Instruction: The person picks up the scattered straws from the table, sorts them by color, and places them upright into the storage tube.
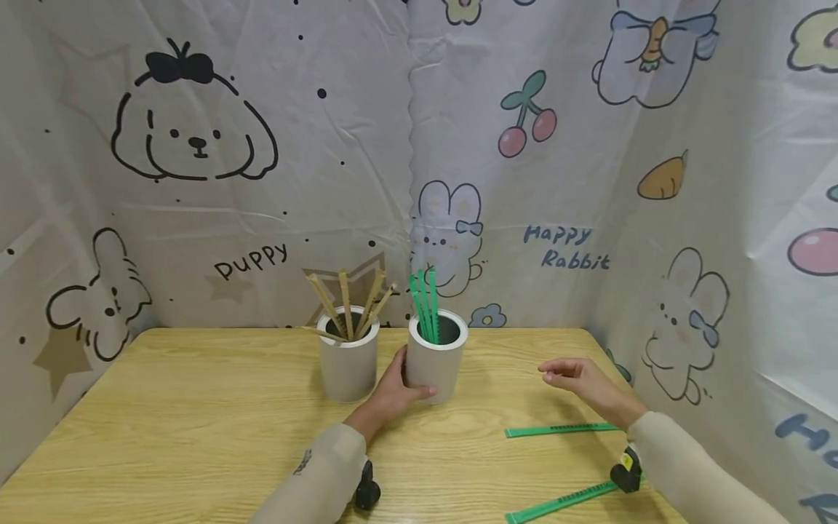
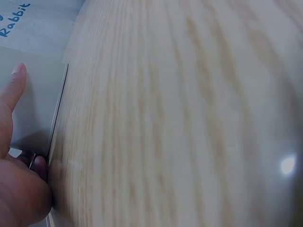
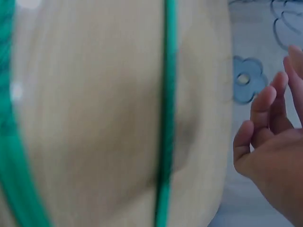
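My left hand (image 1: 393,394) holds a white cylindrical holder (image 1: 440,367), the thumb across its front and the fingers at its left side, partly hidden. Several thin green printed strips (image 1: 425,309) stand in that holder. In the left wrist view, the thumb lies against the holder's wall (image 2: 35,106). My right hand (image 1: 594,387) hovers over the table's right side, fingers loosely bent with nothing in them. Below it lies one flat green strip (image 1: 556,430); a second green strip (image 1: 556,503) lies nearer the front, its right end hidden by the wrist camera.
Just left of the held holder stands a similar white holder (image 1: 348,372) with several tan strips (image 1: 345,302) leaning out. The light wood table (image 1: 196,422) runs back to a printed curtain (image 1: 340,196), which also closes in both sides.
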{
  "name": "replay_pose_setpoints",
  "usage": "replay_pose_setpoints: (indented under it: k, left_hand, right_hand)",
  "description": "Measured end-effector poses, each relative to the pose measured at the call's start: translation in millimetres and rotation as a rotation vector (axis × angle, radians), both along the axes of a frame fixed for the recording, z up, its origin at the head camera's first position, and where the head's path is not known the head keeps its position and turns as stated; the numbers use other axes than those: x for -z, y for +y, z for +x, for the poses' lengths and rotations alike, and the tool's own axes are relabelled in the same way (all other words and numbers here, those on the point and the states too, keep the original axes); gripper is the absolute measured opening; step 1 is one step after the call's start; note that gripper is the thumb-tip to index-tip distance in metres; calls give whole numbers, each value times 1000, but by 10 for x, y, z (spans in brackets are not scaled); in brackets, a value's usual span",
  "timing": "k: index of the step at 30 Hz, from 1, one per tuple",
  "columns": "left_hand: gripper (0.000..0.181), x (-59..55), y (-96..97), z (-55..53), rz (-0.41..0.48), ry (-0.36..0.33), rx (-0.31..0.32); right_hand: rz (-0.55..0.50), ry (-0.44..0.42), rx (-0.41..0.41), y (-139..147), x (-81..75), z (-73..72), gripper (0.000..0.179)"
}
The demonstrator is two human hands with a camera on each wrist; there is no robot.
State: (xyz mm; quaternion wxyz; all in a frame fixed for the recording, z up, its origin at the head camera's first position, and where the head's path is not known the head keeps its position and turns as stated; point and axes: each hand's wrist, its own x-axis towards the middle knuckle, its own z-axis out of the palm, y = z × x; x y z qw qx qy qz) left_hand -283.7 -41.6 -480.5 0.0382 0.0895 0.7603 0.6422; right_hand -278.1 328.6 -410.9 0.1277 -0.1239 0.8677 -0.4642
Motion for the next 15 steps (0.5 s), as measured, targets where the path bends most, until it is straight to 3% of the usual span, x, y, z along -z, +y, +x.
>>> replay_pose_setpoints:
  k: [7, 12, 15]
  left_hand:
    - [103, 8, 5, -9, 2, -6, 5]
    - [104, 25, -6, -45, -12, -18, -3]
    - [104, 34, -12, -56, -9, -22, -5]
  right_hand:
    - [71, -88, -119, 450, 285, 101, 41]
    - [87, -56, -129, 576, 399, 115, 34]
    - [91, 11, -155, 565, 439, 108, 28]
